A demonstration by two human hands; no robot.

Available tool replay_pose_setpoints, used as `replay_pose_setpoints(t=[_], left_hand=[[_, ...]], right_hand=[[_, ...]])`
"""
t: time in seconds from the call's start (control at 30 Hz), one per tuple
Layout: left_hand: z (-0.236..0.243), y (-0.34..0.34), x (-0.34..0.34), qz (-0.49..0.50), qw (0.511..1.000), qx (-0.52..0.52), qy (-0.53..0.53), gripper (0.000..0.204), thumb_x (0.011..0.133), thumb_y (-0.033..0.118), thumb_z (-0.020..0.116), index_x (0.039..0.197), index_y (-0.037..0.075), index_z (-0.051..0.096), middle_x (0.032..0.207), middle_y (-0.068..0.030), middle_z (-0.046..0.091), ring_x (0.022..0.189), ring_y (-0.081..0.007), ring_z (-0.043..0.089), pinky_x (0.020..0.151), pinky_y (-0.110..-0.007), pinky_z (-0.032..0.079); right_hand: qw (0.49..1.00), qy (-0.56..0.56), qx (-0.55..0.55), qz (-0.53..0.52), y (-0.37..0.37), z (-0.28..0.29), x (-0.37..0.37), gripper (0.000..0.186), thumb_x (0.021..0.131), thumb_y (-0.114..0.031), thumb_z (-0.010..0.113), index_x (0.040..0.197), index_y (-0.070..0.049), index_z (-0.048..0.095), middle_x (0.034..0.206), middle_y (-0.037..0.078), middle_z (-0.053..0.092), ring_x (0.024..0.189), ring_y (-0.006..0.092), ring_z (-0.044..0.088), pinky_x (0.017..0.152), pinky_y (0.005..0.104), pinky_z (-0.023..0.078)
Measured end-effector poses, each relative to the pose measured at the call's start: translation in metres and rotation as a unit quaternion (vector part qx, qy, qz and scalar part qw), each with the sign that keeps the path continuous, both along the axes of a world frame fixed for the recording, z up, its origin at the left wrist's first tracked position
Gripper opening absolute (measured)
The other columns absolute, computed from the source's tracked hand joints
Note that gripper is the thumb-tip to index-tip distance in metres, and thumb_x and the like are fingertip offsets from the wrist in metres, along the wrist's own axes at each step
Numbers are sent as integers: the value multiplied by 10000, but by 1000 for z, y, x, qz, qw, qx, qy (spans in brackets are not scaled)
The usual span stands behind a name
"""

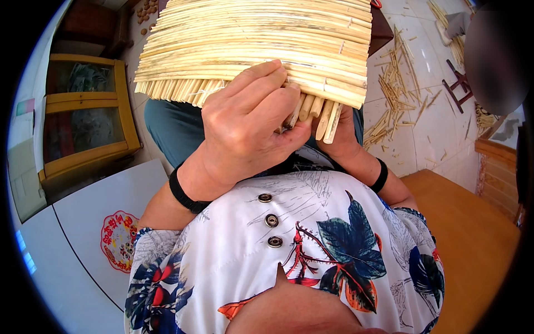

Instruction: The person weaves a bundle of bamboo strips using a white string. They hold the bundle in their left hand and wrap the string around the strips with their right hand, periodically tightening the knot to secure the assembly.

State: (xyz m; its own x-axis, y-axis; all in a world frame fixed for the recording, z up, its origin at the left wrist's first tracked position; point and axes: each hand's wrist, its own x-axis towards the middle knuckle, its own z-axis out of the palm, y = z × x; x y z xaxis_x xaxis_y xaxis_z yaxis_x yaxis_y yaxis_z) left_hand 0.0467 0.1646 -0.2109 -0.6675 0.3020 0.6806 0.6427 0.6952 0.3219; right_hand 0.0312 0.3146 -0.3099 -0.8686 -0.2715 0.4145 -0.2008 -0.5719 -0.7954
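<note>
A mat of pale, straight plant stalks (261, 39), laid side by side and tied with thin thread, slopes over my lap. My left hand (245, 119) is closed at its near edge, fingertips on the outermost stalks and thumb tucked below. Just right of that thumb, the cut ends of several thicker stalks (318, 108) stick out toward me from under the edge. My right hand (344, 136) reaches up beneath the mat's near right corner, around these stalk ends. Most of its fingers are hidden by the mat and stalks.
Loose stalk pieces (395, 89) litter the tiled floor at the right, near a small dark wooden stool frame (459, 86). Another person's foot (445, 32) shows at the upper right. A yellow-framed glass cabinet (89, 108) stands left, and an orange-brown surface (456, 239) lies at lower right.
</note>
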Motion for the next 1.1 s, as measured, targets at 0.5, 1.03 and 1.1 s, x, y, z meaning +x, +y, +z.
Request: replay_pose_setpoints(t=[0.5,1.03,1.1], left_hand=[[1,0,-2,19,1000,-4,-4,281,553,54,730,815,-13,653,854,-167,668,844,-299,665,727,-327,530],[-3,0,-5,16,1000,20,-14,327,561,52,731,877,5,665,898,-152,661,823,-286,657,717,-318,525],[-3,0,-4,15,999,21,-19,329,560,52,732,878,6,665,896,-152,661,826,-287,657,718,-318,526]], right_hand=[[996,-29,81,11,0,5,3,266,902,-3,525,1161,-40,574,1043,14,635,930,75,564,828,245,470],[993,-31,97,-52,-4,7,0,251,867,12,572,1113,-24,603,1037,25,650,938,84,575,839,247,469],[997,-56,49,-2,0,2,-2,327,848,-35,616,1168,-45,547,1118,42,606,1001,119,571,867,274,470]])
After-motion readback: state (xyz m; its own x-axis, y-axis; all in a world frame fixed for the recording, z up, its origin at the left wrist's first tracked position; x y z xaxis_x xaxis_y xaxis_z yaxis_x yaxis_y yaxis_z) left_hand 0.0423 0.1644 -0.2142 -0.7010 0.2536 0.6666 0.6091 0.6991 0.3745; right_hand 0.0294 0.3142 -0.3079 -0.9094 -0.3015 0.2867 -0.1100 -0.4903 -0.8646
